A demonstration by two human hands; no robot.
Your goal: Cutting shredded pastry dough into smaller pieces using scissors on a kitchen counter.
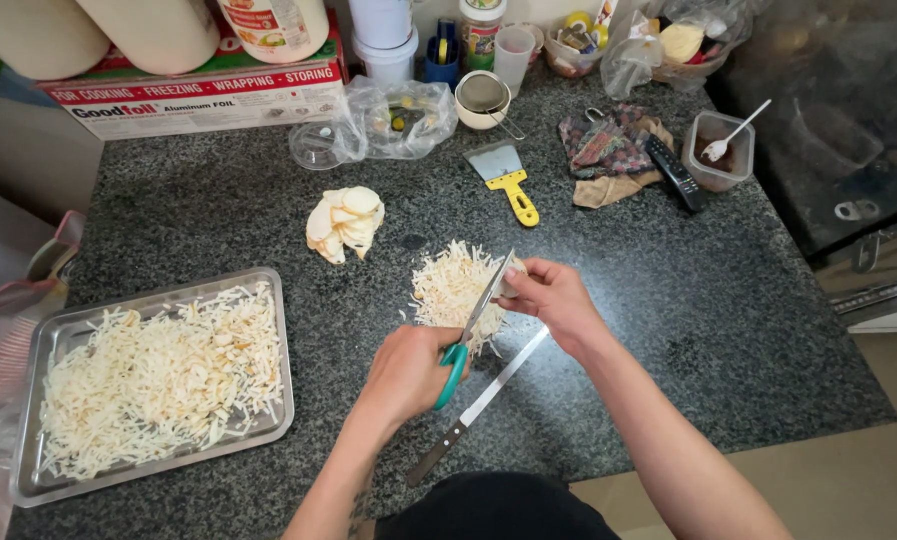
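My left hand (408, 368) grips teal-handled scissors (471, 330) whose blades point up toward a small pale piece of food pinched in my right hand (553, 297). Both hands are over a heap of thin pale shreds (448, 285) on the dark speckled counter (268, 210). A long knife (478, 402) lies on the counter under my hands. A pile of pale whole slices (344, 222) sits to the upper left of the heap. At the left, a metal tray (280, 330) holds many more shreds.
A yellow-handled scraper (509, 178), a clear plastic bag (393, 120), a folded cloth (608, 150), a black remote (675, 172), a tub with a white spoon (720, 150), a strainer cup (483, 98), a long foil box (198, 98) and containers crowd the counter's back edge.
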